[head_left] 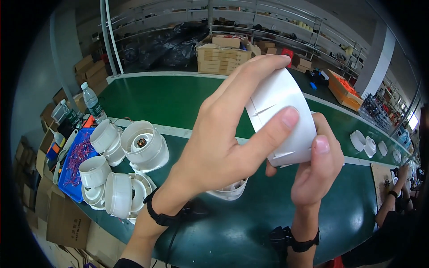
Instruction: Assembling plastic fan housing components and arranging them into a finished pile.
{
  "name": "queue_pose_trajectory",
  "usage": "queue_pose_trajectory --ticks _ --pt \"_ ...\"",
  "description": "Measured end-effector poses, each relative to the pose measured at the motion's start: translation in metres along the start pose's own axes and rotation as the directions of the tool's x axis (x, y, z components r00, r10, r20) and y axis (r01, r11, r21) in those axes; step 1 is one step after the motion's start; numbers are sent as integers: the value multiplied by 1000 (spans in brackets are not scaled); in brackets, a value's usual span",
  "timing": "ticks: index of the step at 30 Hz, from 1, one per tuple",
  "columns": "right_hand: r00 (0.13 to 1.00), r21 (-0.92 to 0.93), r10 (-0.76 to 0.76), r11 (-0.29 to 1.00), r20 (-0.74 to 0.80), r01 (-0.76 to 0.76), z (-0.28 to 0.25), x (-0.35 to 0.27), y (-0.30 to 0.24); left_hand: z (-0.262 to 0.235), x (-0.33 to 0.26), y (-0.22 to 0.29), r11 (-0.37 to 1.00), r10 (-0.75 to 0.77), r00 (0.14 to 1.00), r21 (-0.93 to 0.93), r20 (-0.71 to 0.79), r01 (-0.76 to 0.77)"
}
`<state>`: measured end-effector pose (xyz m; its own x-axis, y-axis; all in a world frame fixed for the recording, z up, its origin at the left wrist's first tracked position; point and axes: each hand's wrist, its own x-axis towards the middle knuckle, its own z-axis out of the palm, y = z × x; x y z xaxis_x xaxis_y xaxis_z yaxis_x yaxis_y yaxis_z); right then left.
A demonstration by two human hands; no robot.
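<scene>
water bottle (92, 103), blue tray (73, 163), cardboard boxes (222, 57) beyond green bench (170, 100).

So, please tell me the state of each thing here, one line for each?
Left hand: gripping the ring from above.
Right hand: gripping the ring from below.
White ring: held in the air, tilted.
Fan housings: piled on the table, some on their sides.
Water bottle: upright, capped.
Blue tray: lying flat, with small parts in it.

Factory assembly line: green conveyor bench (178, 100), stacked cartons (222, 60), probably stock shelving (268, 18).
</scene>
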<state>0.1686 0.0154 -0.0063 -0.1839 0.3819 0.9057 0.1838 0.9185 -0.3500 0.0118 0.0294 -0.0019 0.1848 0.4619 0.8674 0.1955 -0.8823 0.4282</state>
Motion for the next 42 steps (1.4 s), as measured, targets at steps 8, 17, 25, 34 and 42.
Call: queue_pose_trajectory --ticks 8,17,25,34,42 --pt "942 175 314 927 119 -331 4 -3 -13 -18 -2 4 998 -51 999 30 4 51" --pt "917 299 397 871 40 -391 -6 -1 -15 -15 1 6 981 111 993 154 46 -117" --pt "929 225 368 902 47 -369 1 -3 -11 -22 -2 -3 984 141 989 108 43 -145" --pt "932 208 358 909 53 -361 1 -4 -9 -23 -2 -2 981 151 987 120 47 -155" --pt "937 198 348 917 20 -345 1 -3 -11 -18 -2 1 988 116 992 99 41 -120"
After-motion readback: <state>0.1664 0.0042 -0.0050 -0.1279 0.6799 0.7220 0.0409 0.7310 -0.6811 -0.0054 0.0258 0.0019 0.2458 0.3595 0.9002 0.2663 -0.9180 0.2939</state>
